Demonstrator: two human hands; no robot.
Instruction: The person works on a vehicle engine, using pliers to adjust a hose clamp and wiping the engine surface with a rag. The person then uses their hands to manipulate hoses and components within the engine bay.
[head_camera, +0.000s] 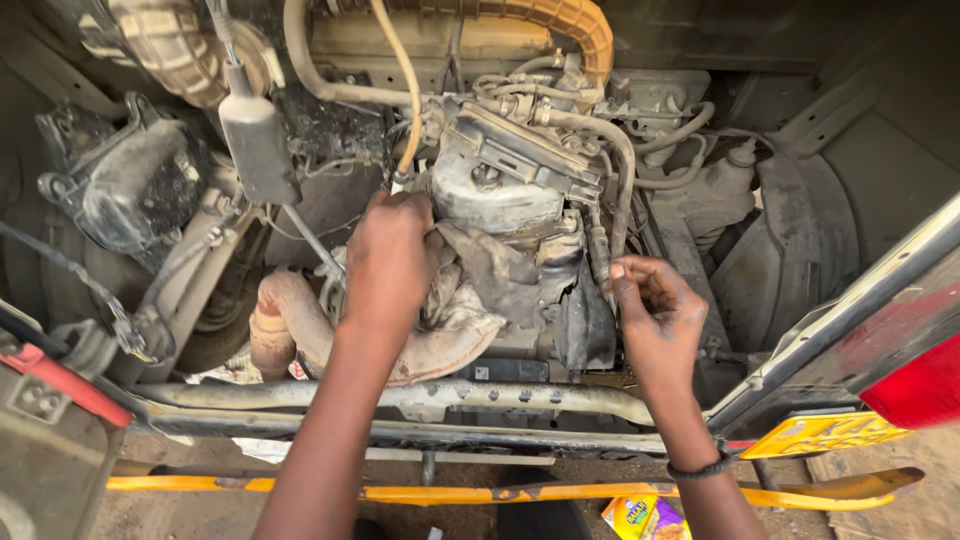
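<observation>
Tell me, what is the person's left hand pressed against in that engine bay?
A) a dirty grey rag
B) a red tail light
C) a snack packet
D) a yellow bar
A: the left hand presses a crumpled dirty grey rag against the engine, while the right hand pinches at a hose beside it.

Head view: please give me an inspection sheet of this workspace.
Surface: open engine bay, grimy, dusty.
Job's things: dirty rag lying against the round metal housing.
Clutter: colourful packet on the ground.
Grippers: left hand presses on the rag; right hand, fingers curled, beside a black hose; whether it grips it is unclear.
Cables: tan hose, ribbed orange duct.
Surroundings: rusty pipe, red tail light, yellow bar.
</observation>
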